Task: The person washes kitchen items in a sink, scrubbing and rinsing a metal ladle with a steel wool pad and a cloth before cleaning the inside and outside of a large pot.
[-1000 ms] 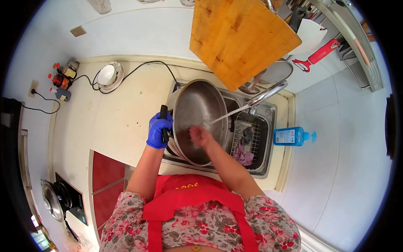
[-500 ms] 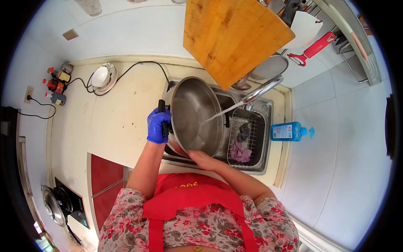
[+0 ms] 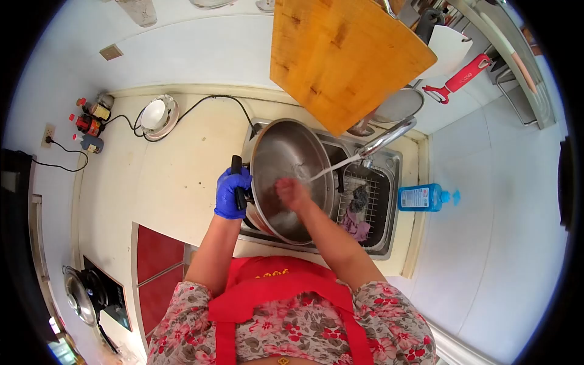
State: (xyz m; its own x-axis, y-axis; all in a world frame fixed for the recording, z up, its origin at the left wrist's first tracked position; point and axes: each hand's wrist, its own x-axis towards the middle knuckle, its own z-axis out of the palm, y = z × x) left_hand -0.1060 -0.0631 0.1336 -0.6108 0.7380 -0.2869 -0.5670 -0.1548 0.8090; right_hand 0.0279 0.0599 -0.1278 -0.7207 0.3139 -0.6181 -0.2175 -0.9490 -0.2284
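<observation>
A large stainless steel pot (image 3: 277, 152) is tilted in the sink, its mouth facing me and water inside it. My left hand (image 3: 232, 190), in a blue glove, is wrapped around the pot's black side handle (image 3: 236, 165). Bare and smeared by motion, my right hand (image 3: 292, 193) is inside the pot, close to its inner wall; its fingers cannot be made out. From the chrome faucet (image 3: 389, 135), a stream of water runs into the pot beside my right hand.
The right basin holds a wire rack (image 3: 372, 201) with a purple cloth (image 3: 355, 227) and a dark scrubber (image 3: 359, 198). A blue soap bottle (image 3: 420, 198) stands right of the sink (image 3: 394, 176). A wooden cutting board (image 3: 347, 61) juts out above. Bowls (image 3: 154, 114) sit at the back left.
My right hand has moved from the pot's lower outer rim into the pot. The left hand keeps its hold on the handle. The whole view has shifted slightly.
</observation>
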